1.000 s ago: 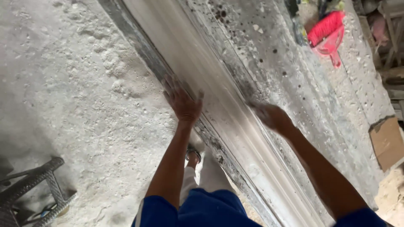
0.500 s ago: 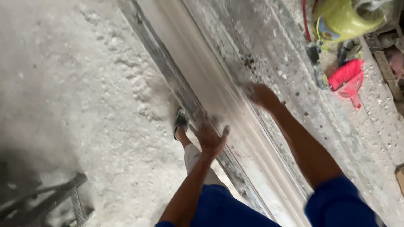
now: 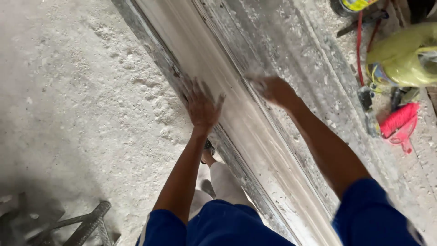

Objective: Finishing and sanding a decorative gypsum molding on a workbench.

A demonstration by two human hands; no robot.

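My left hand (image 3: 200,107) lies flat, fingers spread apart, palm down on the near edge of a long white plaster moulding (image 3: 236,123) and holds nothing. My right hand (image 3: 273,89) rests on the far side of the same moulding; it is blurred, so I cannot tell whether its fingers are apart or together, and no object shows in it. Both of my forearms are bare below blue sleeves (image 3: 364,214).

The moulding is a smooth, pale, shallow-channelled strip that runs diagonally from the upper left to the lower right of the view, between my two hands. It lies on a long table (image 3: 291,59), grey and crusted with dried plaster, whose dark metal edge (image 3: 159,64) borders the moulding on my left side. Beneath that edge my foot in a dark sandal (image 3: 208,148) and my light trouser leg (image 3: 227,182) stand on the floor (image 3: 68,105), which is rough and covered in white plaster dust.

On the far side of the table, well apart from my hands, lie a yellow-green sack (image 3: 405,54), a red cord (image 3: 359,50) and a pink brush (image 3: 400,120). At the lower left a ribbed metal frame (image 3: 88,223) rests on the floor.
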